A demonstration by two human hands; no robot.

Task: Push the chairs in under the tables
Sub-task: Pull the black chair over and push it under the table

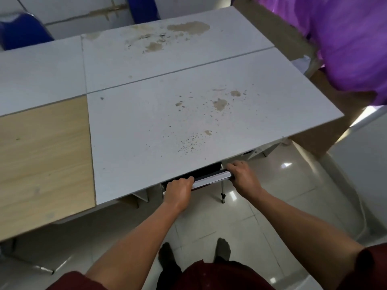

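Nearly done here: left hand (178, 190) and right hand (244, 176) grip chair back (211, 178), tucked under table (167, 122); blue chairs (23, 30) beyond uncertain.

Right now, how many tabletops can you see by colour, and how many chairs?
White tabletops: 3, near stained one, far stained one, plain left one
Wood-coloured tabletops: 1
Blue chairs: 2, far left and far middle
Chair held by the left hand and right hand: 1, mostly hidden under the table
Total: 7
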